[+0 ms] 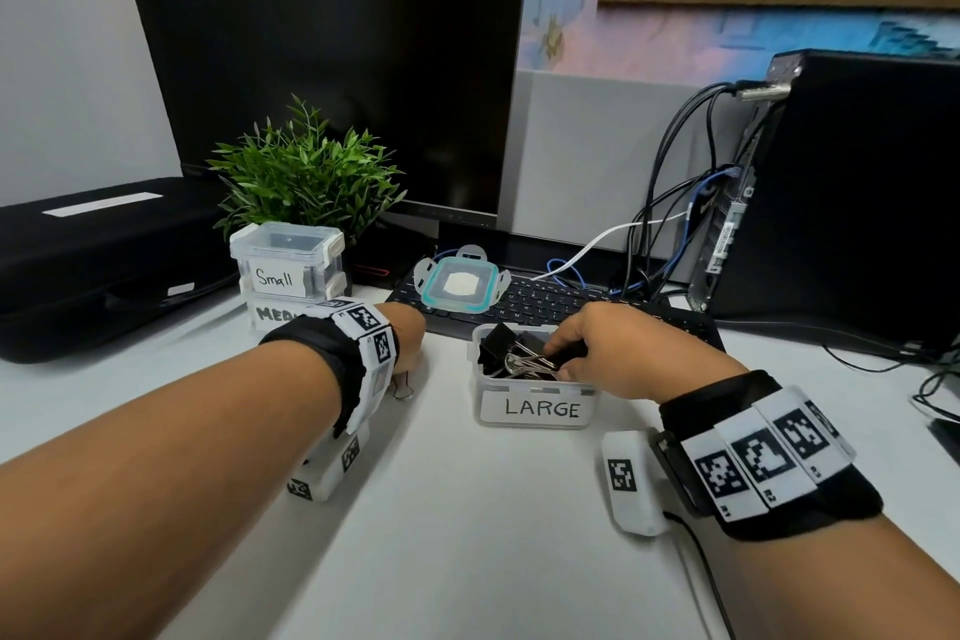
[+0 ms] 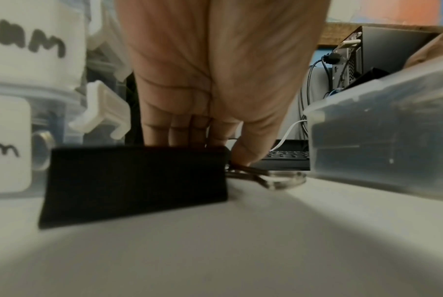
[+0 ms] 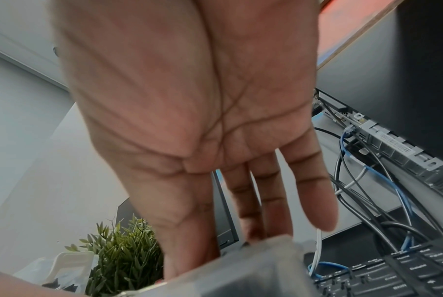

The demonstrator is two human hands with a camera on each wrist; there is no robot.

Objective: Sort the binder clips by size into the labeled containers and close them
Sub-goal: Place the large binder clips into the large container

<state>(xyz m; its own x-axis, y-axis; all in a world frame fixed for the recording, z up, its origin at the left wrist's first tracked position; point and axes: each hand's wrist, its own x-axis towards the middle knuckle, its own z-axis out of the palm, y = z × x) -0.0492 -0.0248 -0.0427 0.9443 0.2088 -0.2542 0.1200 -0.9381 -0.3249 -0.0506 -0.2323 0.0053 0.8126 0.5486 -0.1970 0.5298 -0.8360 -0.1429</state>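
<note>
The open clear container labelled LARGE [image 1: 535,424] stands mid-table with several big black binder clips [image 1: 501,351] inside. My right hand [image 1: 561,358] reaches into it from the right, thumb and forefinger pinching a clip by its silver handles [image 1: 530,363]. In the right wrist view the fingertips [image 3: 324,221] dip behind the container wall [image 3: 253,267]. My left hand [image 1: 410,353] rests on the table left of the container and grips a large black binder clip [image 2: 136,184], thumb on its wire handle [image 2: 266,176]. The container's teal-rimmed lid [image 1: 460,286] lies on the keyboard.
The closed Small box [image 1: 288,260] is stacked on the closed Medium box [image 1: 272,314] at the back left, in front of a potted plant [image 1: 306,172]. Behind are a monitor [image 1: 332,78], a keyboard [image 1: 561,307], a computer tower [image 1: 857,192] with cables, and a black case [image 1: 104,255].
</note>
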